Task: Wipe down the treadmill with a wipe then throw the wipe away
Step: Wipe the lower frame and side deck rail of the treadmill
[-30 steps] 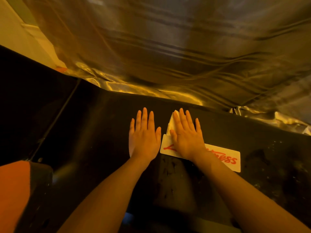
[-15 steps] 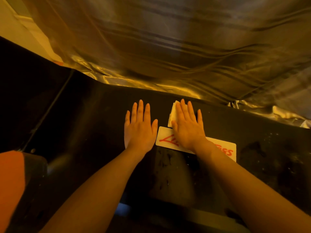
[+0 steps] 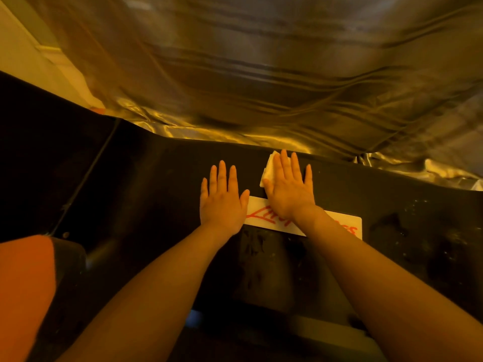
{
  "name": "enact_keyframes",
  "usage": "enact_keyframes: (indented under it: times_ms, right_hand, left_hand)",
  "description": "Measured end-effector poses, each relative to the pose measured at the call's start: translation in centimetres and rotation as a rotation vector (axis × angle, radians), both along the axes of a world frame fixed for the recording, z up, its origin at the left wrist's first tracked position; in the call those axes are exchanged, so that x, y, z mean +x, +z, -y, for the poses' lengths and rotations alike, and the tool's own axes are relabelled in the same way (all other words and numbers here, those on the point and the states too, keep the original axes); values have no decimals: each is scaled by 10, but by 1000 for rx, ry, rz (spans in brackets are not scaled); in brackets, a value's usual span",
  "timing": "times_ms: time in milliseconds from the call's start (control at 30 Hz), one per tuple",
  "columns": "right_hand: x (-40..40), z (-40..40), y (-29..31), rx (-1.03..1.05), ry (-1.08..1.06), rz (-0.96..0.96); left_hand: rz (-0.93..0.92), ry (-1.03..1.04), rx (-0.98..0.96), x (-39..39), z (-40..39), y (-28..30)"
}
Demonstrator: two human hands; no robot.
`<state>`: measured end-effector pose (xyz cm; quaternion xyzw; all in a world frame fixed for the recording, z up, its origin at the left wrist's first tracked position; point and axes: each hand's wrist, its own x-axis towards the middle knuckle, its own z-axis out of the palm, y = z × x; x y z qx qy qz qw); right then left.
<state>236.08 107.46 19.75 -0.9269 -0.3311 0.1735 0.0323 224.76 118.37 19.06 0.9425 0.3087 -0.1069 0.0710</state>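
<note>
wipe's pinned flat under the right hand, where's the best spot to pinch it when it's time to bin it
Probably the pale corner of the wipe that pokes out past the right hand on its thumb side. It lies flat on the dark treadmill surface, so come from that side with thumb and forefinger, curl under the free edge and lift. The left hand rests flat beside it and could do this.

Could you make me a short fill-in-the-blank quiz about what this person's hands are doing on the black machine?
1. The white wipe lies under the fingers of the ____ hand.
2. The left hand rests flat on the black treadmill surface and holds ____.
3. The lettering on the white label between the wrists is ____ in colour.

Missing words: right; nothing; red
</note>
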Motion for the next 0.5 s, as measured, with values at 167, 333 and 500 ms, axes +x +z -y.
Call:
enact_keyframes:
  times_ms: [167, 333, 500]
  right_hand:
    - [-16, 28, -5, -17, 11, 7]
    - [-1, 19, -6, 3, -6, 8]
    - [14, 9, -3, -6, 4, -1]
  left_hand:
    - [91, 56, 41, -10, 17, -9]
    - [145, 64, 48, -9, 17, -13]
    - [170, 74, 33, -10, 17, -13]
